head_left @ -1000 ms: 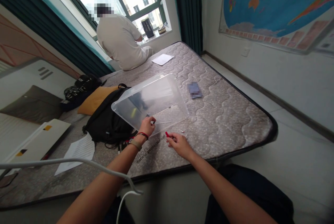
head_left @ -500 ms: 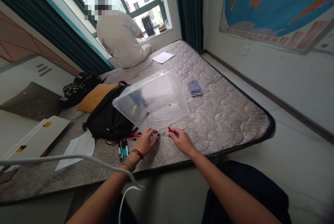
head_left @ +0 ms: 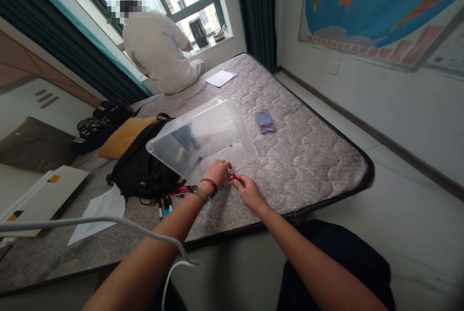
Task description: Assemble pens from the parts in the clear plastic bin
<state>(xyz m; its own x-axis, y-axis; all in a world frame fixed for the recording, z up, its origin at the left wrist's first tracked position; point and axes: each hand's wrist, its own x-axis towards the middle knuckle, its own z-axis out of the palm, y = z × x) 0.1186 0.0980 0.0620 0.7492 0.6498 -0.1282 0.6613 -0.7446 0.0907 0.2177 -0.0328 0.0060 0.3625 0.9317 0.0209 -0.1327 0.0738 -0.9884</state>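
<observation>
My right hand [head_left: 248,192] pinches a small red pen part [head_left: 234,175], which points up and away from me. Just left of it, my left hand [head_left: 217,173] reaches over the near edge of a clear plastic box [head_left: 203,132]. Its fingers curl downward, and what lies under the fingertips is hidden. Left of that wrist, several red pens [head_left: 181,189] lie beside a black backpack [head_left: 141,171]. Closer to me lie several black, white and teal pens [head_left: 165,206], partly covered by my left forearm.
The mattress [head_left: 308,156] carries a white sheet [head_left: 220,78], a blurred bluish item [head_left: 265,121], a printed paper [head_left: 97,212] and a yellow cushion [head_left: 123,137]. A person [head_left: 155,52] sits by the window. A pale cable [head_left: 126,221] crosses in front of my left forearm.
My left hand has moved forward and right to the box's near edge, where a thin white stick lay and is now out of sight. My right hand still holds the red pen part.
</observation>
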